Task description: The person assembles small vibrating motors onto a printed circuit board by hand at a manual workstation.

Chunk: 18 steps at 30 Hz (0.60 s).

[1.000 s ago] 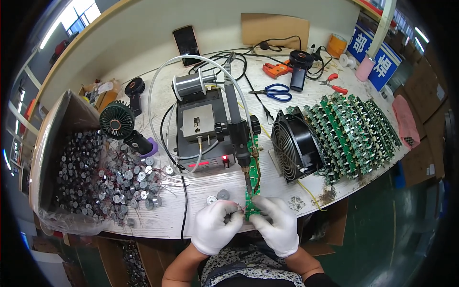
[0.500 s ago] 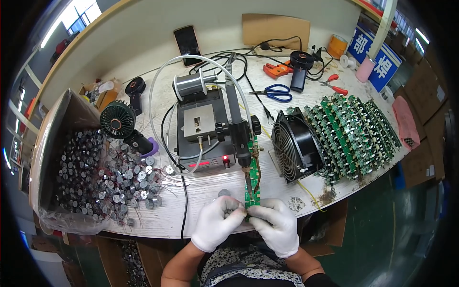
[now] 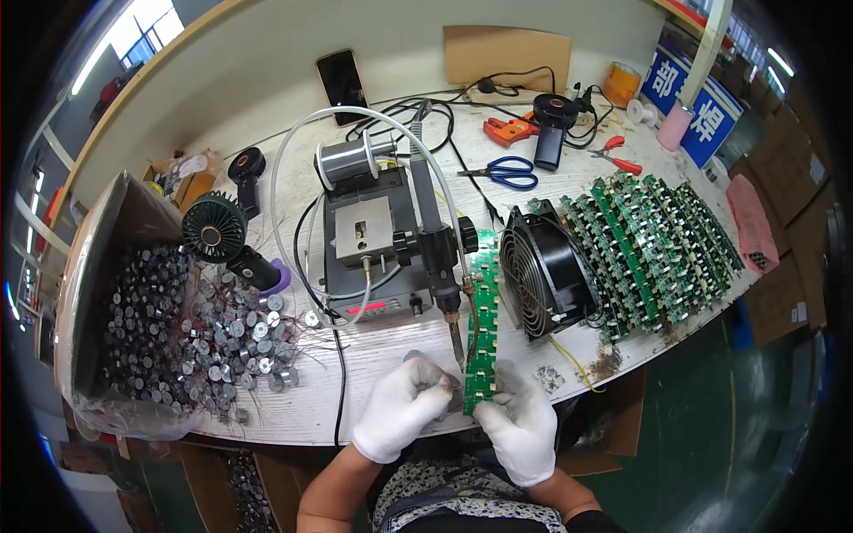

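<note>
A long green circuit board strip (image 3: 481, 355) lies beneath the soldering iron (image 3: 454, 333), which hangs in a stand with its tip down beside the board's left edge. My right hand (image 3: 520, 431), in a white glove, grips the near end of that strip between thumb and fingers. To the left of the board, my gloved left hand (image 3: 404, 409) is closed in a pinch. Whatever sits between its fingertips is too small to make out. A round grey part shows partly behind the left hand's fingers.
A solder feeder box (image 3: 378, 266) with a wire spool (image 3: 354, 163) stands behind my hands. At left, a carton (image 3: 84, 293) spills small round metal parts with thin wires (image 3: 240, 346). Right stand a black fan (image 3: 551, 271) and rows of circuit boards (image 3: 653, 258). Blue-handled scissors (image 3: 509, 172) lie beyond.
My left hand has drawn left, away from the board. My right hand still holds the strip, which has shifted right and toward me. The feeder's red indicator light has gone out.
</note>
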Motion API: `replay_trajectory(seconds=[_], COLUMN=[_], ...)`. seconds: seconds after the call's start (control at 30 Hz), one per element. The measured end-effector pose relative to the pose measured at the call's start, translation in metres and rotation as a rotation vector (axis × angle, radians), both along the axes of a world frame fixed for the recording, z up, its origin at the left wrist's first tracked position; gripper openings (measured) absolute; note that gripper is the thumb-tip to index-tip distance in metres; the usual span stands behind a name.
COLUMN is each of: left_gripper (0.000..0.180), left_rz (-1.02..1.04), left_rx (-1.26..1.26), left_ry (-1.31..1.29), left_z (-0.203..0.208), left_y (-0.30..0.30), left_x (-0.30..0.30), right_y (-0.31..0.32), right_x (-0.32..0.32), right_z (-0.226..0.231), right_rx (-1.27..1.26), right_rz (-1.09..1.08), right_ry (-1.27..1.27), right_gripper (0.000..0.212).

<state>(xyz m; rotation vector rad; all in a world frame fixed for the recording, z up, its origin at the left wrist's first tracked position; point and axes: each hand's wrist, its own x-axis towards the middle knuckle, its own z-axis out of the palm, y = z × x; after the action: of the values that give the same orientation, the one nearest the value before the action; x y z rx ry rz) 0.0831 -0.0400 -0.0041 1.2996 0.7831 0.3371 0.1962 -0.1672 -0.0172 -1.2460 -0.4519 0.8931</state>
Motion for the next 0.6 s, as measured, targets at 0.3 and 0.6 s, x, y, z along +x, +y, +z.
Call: replay_trajectory(seconds=[0.3,0.6], left_gripper=[0.014,0.013], left_rz=[-0.087,-0.059], left_rx=[-0.133,-0.212], left_ry=[0.021,-0.003], left_z=[0.011,-0.003], left_y=[0.009,0.010], left_x=[0.002,0.003], right_y=[0.012,0.017], right_x=[0.003,0.004], right_z=[-0.006,0.000], right_rx=[0.044,0.068], right_rz=[0.005,0.021], right_ry=[-0.084,-0.053], right_gripper=[0.053,0.052])
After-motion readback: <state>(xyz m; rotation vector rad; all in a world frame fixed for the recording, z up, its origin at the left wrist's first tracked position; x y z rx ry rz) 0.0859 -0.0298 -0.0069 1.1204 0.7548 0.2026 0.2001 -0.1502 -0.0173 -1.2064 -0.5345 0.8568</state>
